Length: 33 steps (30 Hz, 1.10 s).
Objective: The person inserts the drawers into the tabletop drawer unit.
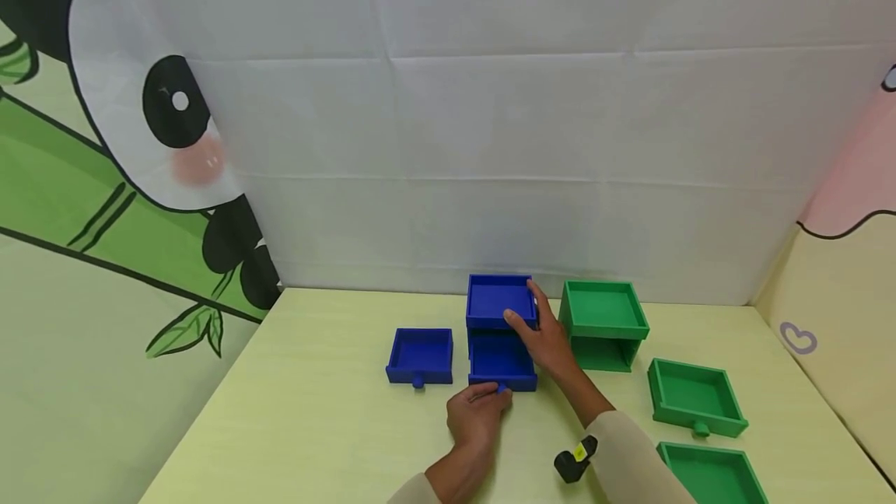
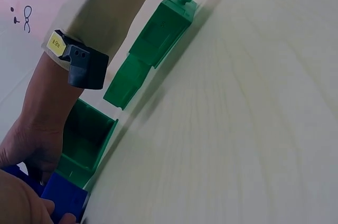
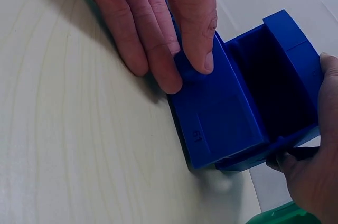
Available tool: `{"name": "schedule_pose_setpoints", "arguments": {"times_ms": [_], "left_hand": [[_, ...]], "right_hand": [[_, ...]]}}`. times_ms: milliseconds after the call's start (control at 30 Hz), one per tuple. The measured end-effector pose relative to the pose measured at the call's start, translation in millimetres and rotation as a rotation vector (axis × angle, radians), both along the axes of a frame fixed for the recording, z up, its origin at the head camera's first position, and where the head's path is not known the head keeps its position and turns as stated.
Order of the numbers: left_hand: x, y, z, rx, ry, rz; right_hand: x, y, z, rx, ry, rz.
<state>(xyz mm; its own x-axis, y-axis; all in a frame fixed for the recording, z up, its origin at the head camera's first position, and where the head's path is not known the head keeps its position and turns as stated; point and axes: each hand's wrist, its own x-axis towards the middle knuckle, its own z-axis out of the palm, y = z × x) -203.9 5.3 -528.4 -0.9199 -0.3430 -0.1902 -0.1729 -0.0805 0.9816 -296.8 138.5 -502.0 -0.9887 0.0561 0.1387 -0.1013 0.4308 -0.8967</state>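
A blue two-level cabinet [image 1: 498, 298] with a tray-like top stands at the back of the table. From its lower level a blue drawer [image 1: 500, 356] juts toward me; the upper opening shows dark and hollow in the right wrist view. My left hand [image 1: 477, 417] pinches this drawer's small round knob between thumb and fingers. My right hand [image 1: 549, 341] grips the right side of the cabinet, thumb at the top front and fingers along the side. A second blue drawer [image 1: 420, 356] lies on the table to the left, knob facing me.
Right of the blue cabinet is a green cabinet [image 1: 605, 317] with a hollow front. Two green drawers lie at the right, one farther back [image 1: 700, 399] and one nearer [image 1: 714, 477]. A white sheet [image 1: 504, 138] hangs behind the table. A black wrist device [image 1: 575, 460] sits on my right sleeve.
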Motion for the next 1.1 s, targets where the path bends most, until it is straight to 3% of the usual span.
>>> {"name": "schedule_pose_setpoints", "arguments": {"times_ms": [333,467,667,1100], "left_hand": [[-3.6,2.2,2.4,0.029,0.017,-0.003],[-8.6,1.8,0.6,-0.001,0.010,0.011],[-16.7,-0.4,-0.1,0.034,-0.010,0.019],[-19.3,-1.5,-3.0,0.087,-0.001,0.004]], "right_hand": [[-0.7,0.7,1.3,-0.007,-0.007,-0.001],[-0.2,1.3,0.8,-0.010,-0.010,-0.009],[0.5,1.6,-2.6,-0.017,-0.004,0.001],[0.0,-0.2,-3.6,-0.030,0.003,0.015]]}}
